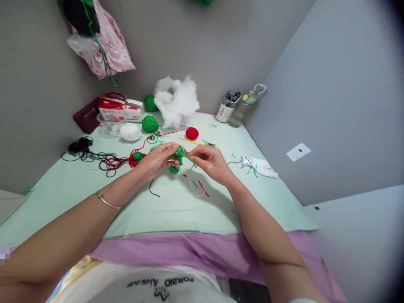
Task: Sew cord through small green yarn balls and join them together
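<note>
My left hand [160, 160] is closed around a small green crochet piece [179, 151], held above the middle of the table. At its right side my right hand [210, 162] pinches with thumb and forefinger; a thin greyish thing shows at the fingertips, too small to make out. A green yarn strand [193, 163] hangs by those fingers. Under the hands lies another green crochet piece [174, 169]. A thin white thread [192, 185] loops down from the work onto the table.
Behind the hands are a red yarn ball [192, 133], green yarn [150, 123], white yarn [130, 132] and white stuffing [176, 103]. Tangled black yarn [94, 155] lies left. Red scissors [113, 100] rest on a box [132, 113]. A bottle [243, 109] and pen cup [225, 110] stand back right.
</note>
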Demonstrator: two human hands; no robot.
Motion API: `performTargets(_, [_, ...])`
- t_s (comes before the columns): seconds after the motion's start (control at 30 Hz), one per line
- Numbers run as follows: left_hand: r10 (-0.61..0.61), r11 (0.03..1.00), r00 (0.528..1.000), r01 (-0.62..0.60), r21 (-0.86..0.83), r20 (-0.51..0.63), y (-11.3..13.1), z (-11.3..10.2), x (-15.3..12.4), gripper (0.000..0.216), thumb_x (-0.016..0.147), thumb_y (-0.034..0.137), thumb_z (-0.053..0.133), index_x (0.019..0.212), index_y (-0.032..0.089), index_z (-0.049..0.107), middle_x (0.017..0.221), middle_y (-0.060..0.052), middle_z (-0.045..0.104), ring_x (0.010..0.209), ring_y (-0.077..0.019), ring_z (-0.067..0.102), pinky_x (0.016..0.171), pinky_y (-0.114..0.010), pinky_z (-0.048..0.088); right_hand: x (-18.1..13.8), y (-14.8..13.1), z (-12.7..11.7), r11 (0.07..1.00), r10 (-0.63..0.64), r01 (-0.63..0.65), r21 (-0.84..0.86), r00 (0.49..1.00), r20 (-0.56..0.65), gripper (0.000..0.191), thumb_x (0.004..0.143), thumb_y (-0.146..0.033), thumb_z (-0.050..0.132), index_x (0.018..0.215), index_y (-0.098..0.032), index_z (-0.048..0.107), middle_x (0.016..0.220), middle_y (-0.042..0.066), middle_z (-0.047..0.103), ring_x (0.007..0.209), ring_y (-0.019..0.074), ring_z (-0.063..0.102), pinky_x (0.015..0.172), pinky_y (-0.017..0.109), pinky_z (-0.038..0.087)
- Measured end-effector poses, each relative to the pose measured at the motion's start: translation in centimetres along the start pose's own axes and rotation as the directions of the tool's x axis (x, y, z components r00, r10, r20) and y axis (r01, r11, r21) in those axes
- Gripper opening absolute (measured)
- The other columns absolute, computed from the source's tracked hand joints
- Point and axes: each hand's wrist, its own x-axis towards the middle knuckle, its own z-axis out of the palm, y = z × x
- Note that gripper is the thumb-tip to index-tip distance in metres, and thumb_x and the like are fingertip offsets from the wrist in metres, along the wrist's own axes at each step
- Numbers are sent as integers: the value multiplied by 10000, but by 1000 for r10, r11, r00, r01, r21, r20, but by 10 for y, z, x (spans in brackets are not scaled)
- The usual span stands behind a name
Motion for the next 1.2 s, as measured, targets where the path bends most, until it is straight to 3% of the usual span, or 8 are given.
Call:
performTargets(0.13, [-26,1000,999,26,-5,26,-1,3,-1,336,862,486,693,959,166,737,895,-46,655,746,-136,610,732,-273,557,2,3,3,997,-2,1,74,1000,14,138,844,-300,648,805,-176,694,784,30,651,652,121,495,587,275,379])
performTargets(0.27, [38,998,999,-37,49,-30,4,3,-2,351,864,423,708,1156,230,717,1091,-60,675,971,-176,623,841,-273,514,3,4,1,994,16,-16,112,1000,1,180,836,-360,674,839,-184,710,757,17,627,628,113,464,563,268,356])
performTargets(0.43, [67,989,998,-68,132,9,6,-3,-1,300,807,324,771,1094,241,745,1007,-28,691,885,-151,602,780,-248,468,4,6,-2,990,19,-18,138,1000,-4,198,815,-388,714,858,-196,736,739,6,599,630,113,451,560,265,355])
performTargets(0.7, [21,1000,1000,-21,-15,4,7,-4,1,277,744,321,829,981,194,760,978,-48,735,861,-154,657,851,-287,520,5,10,-9,977,-32,18,213,998,61,211,825,-397,729,943,-229,778,815,12,607,698,119,489,621,274,399])
performTargets(0.87, [-2,999,1000,3,-51,23,5,-1,1,285,762,326,820,1003,184,761,962,-59,748,870,-169,682,869,-307,541,8,17,-7,937,45,-80,340,993,109,241,777,-417,772,889,-205,752,683,-22,557,592,92,392,538,251,319])
performTargets(0.97, [19,998,1000,-19,-54,-4,1,3,0,295,762,335,821,999,170,761,953,-67,750,888,-186,691,884,-324,541,8,18,-2,926,79,-105,363,993,84,282,752,-445,788,827,-185,707,625,-39,514,567,84,369,528,242,300])
performTargets(1.2, [88,994,994,-83,73,-65,-7,5,-1,386,763,350,814,1109,198,733,964,-34,731,878,-164,678,885,-312,517,10,18,6,932,119,-106,347,993,-19,302,731,-431,787,793,-179,633,668,-20,576,575,88,446,517,232,358])
